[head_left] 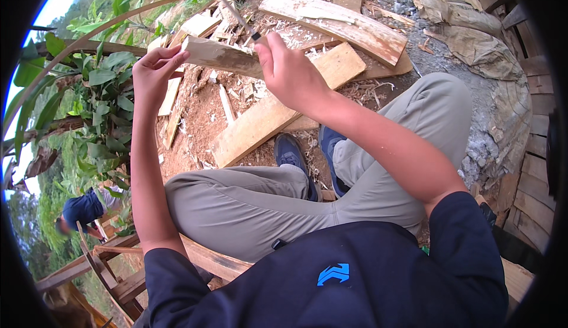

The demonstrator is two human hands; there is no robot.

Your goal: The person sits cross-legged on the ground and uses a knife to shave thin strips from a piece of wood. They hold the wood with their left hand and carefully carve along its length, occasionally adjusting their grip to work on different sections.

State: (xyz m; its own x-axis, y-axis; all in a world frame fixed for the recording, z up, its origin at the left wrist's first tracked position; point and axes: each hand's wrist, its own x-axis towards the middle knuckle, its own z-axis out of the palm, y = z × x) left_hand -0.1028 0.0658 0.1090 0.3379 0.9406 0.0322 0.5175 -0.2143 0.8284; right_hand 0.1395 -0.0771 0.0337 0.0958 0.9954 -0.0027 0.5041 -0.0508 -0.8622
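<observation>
My left hand [155, 70] pinches the far-left end of a short flat piece of wood [220, 59] between thumb and fingers. The wood is held up over the shavings, and its other end runs behind my right hand [290, 70]. That hand is closed around the handle of a narrow-bladed tool that looks like a knife [235, 14]. Its thin grey blade points up and to the left, above the wood, with a dark collar at its base. Most of the handle is hidden in my fist.
Thick planks [260, 128] lie before my shoes, and a broad board [337, 26] lies farther off. Shavings [236, 91] litter the soil. Leafy plants [109, 91] and a curved brown strip [94, 32] stand left; crumpled sacking [503, 109] lies right. Another person [86, 209] bends over at lower left.
</observation>
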